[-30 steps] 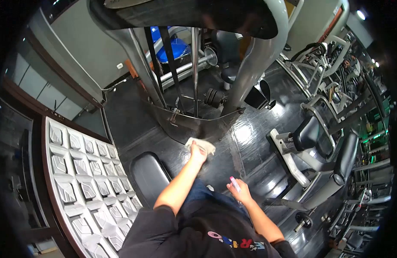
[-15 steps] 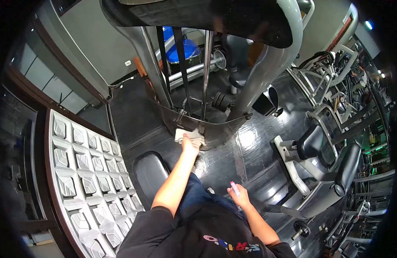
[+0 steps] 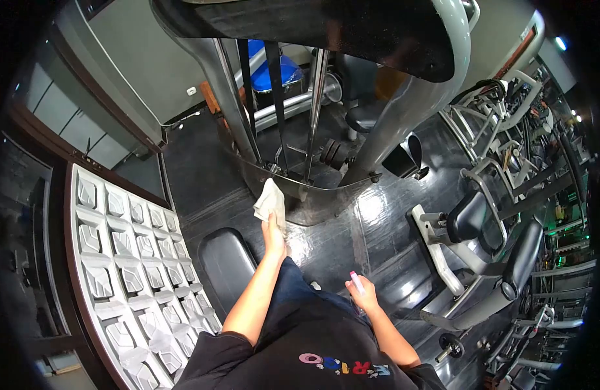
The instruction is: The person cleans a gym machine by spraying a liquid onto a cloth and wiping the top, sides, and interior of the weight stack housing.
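Observation:
A whitish cloth (image 3: pixel 270 200) is bunched in my left hand (image 3: pixel 273 235), its folded top pointing up. It overlaps the lower edge of the dark, glossy curved panel (image 3: pixel 322 197) at the base of a grey exercise machine (image 3: pixel 397 123). Low in front of my body, my right hand (image 3: pixel 364 297) is closed around a small clear bottle (image 3: pixel 357 283) with a pink top. Part of the bottle is hidden by the fingers.
A black padded seat (image 3: pixel 227 263) stands left of my left arm. White moulded panels (image 3: pixel 134 276) line the left side. To the right are a padded bench machine (image 3: pixel 469 218) and a weight plate (image 3: pixel 451 344). The dark floor (image 3: pixel 371 227) is shiny.
My left hand with the cloth has come back from the curved panel, toward me and slightly left. The cloth now stands more upright. My right hand stays nearly in place with the bottle.

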Available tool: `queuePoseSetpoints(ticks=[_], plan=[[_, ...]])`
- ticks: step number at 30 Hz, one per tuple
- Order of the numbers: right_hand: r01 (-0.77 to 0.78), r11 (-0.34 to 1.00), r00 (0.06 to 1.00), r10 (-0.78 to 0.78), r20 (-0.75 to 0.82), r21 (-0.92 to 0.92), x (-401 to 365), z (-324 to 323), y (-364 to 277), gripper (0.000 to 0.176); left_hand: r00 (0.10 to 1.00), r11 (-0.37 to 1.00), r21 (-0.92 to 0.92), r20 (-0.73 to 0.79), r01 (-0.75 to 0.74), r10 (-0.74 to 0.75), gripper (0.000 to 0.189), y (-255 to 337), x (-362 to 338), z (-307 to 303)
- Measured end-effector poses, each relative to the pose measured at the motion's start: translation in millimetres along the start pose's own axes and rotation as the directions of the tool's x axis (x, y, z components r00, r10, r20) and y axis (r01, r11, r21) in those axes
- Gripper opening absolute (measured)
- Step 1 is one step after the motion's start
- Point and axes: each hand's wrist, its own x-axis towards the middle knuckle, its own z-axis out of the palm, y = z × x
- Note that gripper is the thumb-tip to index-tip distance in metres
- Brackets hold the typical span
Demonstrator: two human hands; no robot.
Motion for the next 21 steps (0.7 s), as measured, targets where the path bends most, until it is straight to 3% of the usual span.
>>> queuePoseSetpoints(ticks=[2,3,5,8,10,12,13,14,16,18,20,21], plan=[[-0.014,0.999,1.000,0.014,0.001,-0.039,-4.0,1.0,9.9,0.023,0.979,0.963,-0.180,-0.001,0.202,-0.205,0.047,-15.3,2.5,-10.6],[-0.021,0.999,1.000,0.021,0.003,-0.042,-5.7,0.5,10.0,0.023,0.977,0.961,-0.180,-0.003,0.209,-0.213,0.047,-23.6,3.6,-11.3],[-0.047,0.998,0.998,0.049,0.046,-0.042,-6.5,-1.3,6.0,0.023,0.892,0.762,-0.499,0.056,0.413,-0.448,0.048,-47.4,7.0,-8.2],[-0.053,0.998,0.997,0.055,0.055,-0.041,-9.0,-0.8,5.8,0.023,0.828,0.703,-0.466,0.135,0.537,-0.544,0.049,-89.0,16.1,-3.0],[-0.025,0.998,0.999,0.027,0.038,-0.062,-12.3,-3.7,5.2,0.023,0.749,0.623,-0.456,0.169,0.636,-0.640,0.054,-82.4,13.9,25.2],[0.002,0.997,1.000,-0.001,0.014,-0.076,-16.3,-4.9,4.1,0.023,0.697,0.562,-0.498,0.128,0.661,-0.706,0.048,-69.2,18.9,57.0],[0.011,0.998,1.000,-0.011,-0.010,-0.054,-17.9,-5.7,4.3,0.023,0.714,0.595,-0.480,0.100,0.645,-0.693,0.046,-59.2,25.0,72.1],[0.021,0.999,0.999,-0.022,-0.036,-0.034,-17.8,-7.6,4.5,0.022,0.738,0.521,-0.600,0.182,0.607,-0.650,0.046,-46.8,30.3,83.0],[0.003,0.999,0.999,-0.005,-0.035,-0.052,-20.3,-12.1,3.1,0.023,0.787,0.486,-0.707,0.163,0.514,-0.595,0.047,0.7,28.9,95.2],[-0.002,0.998,1.000,0.000,-0.023,-0.069,-22.4,-15.9,2.1,0.024,0.912,0.691,-0.602,0.189,0.401,-0.364,0.051,55.6,16.9,88.0],[0.000,1.000,0.999,-0.002,-0.054,-0.025,-24.7,-13.4,6.7,0.024,0.967,0.817,-0.527,0.215,0.233,-0.137,0.055,84.0,34.4,63.2],[0.030,0.999,0.997,-0.032,-0.069,-0.033,-24.3,-13.2,7.4,0.023,0.968,0.840,-0.498,0.223,0.213,-0.113,0.053,101.0,40.8,49.2]])
